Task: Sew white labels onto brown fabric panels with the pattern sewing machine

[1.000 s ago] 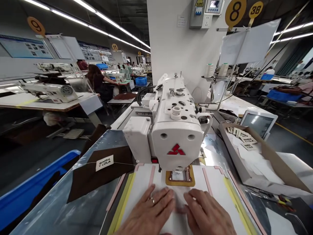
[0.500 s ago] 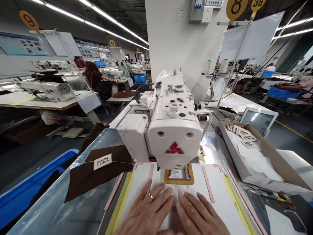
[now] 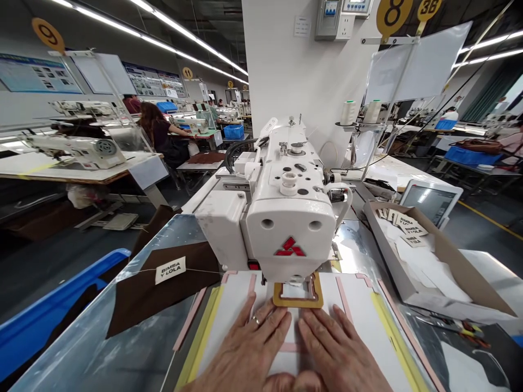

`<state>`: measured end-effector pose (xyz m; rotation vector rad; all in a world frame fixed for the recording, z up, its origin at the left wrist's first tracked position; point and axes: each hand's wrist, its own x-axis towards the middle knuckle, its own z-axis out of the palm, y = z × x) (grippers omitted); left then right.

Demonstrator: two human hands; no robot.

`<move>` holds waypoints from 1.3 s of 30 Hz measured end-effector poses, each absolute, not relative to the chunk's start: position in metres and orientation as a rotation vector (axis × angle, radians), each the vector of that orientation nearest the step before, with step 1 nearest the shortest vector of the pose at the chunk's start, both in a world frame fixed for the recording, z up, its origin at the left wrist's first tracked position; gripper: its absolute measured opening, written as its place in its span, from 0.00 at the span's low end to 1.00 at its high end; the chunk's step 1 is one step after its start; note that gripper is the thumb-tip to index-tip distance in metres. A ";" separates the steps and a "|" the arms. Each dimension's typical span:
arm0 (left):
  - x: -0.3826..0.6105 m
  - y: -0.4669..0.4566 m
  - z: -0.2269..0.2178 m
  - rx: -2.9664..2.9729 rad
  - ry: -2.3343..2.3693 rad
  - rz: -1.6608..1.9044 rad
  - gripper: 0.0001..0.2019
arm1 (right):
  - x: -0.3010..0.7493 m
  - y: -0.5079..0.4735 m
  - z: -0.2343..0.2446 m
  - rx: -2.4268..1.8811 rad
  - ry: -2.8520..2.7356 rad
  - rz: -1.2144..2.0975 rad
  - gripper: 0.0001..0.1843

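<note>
A left hand (image 3: 257,343) and a right hand (image 3: 337,343) lie flat on a white sheet (image 3: 237,296) before a sewing machine (image 3: 292,215) with a red three-diamond emblem (image 3: 290,247).
"BIMBA Y LOLA" reads on a label (image 3: 170,270) atop a brown piece (image 3: 134,305) at left, and on tags (image 3: 413,231) in a cardboard box (image 3: 476,269) at right; round signs (image 3: 392,19) include 8 and 36. The sheet's sides run away from the person; its near end is hidden, so its long axis cannot be told. Fingers spread slightly, palms down, the hands angle inward toward a gold frame (image 3: 298,301).
</note>
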<state>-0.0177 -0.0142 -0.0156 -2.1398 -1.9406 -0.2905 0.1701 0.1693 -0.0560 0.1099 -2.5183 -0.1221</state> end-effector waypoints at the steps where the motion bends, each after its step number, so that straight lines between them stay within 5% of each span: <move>1: -0.017 -0.014 -0.017 -2.124 -1.944 -0.301 0.35 | 0.169 0.170 -0.057 0.088 -2.538 -0.097 0.32; 9: -0.020 -0.014 -0.017 -2.185 -2.051 -0.324 0.48 | 0.164 0.178 -0.050 0.087 -2.606 -0.125 0.34; 39: -0.021 -0.008 -0.005 -2.229 -2.133 -0.408 0.50 | 0.165 0.176 -0.047 0.088 -2.583 -0.348 0.38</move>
